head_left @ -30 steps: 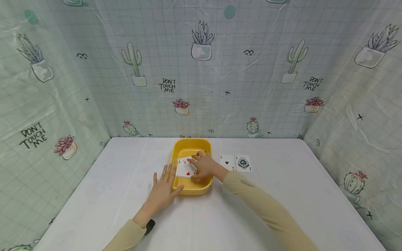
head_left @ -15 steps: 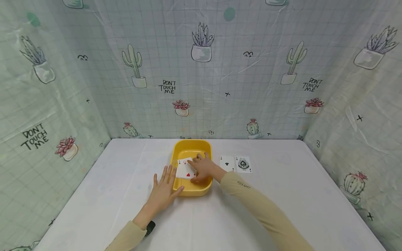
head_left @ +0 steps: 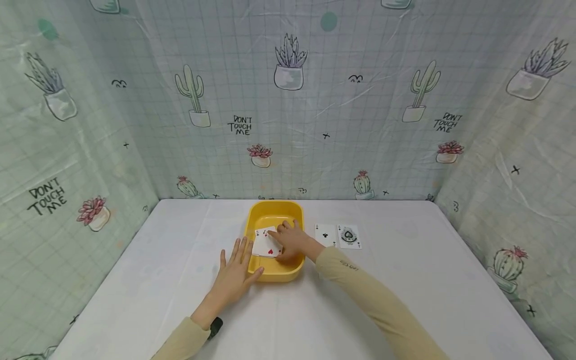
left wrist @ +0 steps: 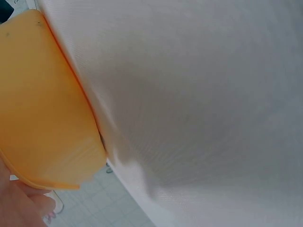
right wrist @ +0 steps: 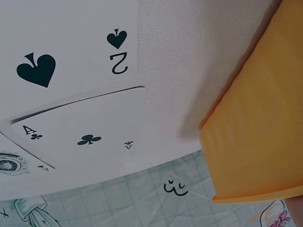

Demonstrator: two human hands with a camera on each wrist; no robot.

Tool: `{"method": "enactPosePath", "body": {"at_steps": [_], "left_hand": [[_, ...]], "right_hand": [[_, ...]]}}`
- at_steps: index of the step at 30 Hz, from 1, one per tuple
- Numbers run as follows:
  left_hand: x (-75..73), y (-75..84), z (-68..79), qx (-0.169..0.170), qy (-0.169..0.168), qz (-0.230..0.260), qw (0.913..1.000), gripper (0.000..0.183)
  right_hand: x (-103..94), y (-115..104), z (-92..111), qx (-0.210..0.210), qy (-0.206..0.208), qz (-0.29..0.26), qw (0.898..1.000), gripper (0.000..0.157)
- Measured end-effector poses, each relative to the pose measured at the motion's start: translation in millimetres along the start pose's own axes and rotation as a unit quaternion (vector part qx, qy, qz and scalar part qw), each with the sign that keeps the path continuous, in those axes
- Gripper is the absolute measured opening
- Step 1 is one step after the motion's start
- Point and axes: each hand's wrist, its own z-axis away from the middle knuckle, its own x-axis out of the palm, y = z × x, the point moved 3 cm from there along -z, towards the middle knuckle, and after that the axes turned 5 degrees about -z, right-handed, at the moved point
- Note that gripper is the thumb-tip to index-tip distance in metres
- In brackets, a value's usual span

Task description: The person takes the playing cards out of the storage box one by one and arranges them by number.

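A yellow tray (head_left: 274, 276) stands on the white table, with white playing cards (head_left: 263, 246) in its left half; the top one shows red hearts. My right hand (head_left: 291, 241) reaches over the tray's right side, index finger and thumb on the right part of the top card, pinching it. My left hand (head_left: 233, 275) lies with straight fingers against the tray's left rim; in the left wrist view, fingers (left wrist: 21, 203) touch the tray's edge. How many cards lie in the stack is hidden.
On the table right of the tray lie an ace of clubs (head_left: 325, 234) and an ace of spades (head_left: 349, 236). A two of spades (right wrist: 71, 47) lies nearer, under the right forearm. A cactus-print cloth (head_left: 288, 115) walls the table's back and sides.
My right index finger and thumb have drawn in on the top card, which has shifted slightly to the right. The left hand and the tray keep their places.
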Motion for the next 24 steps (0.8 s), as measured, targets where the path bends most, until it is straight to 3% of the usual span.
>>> {"method": "enactPosePath", "body": {"at_steps": [12, 24], "left_hand": [[-1.8, -0.5, -0.1, 0.003, 0.005, -0.002, 1.0, 0.075], [-3.4, 1.3, 0.5, -0.005, -0.012, 0.003, 0.9999, 0.076]], "right_hand": [[-0.2, -0.4, -0.3, 0.005, -0.008, 0.015, 1.0, 0.077], [-6.2, 0.0, 3.0, -0.016, 0.008, -0.028, 0.999, 0.083]]}}
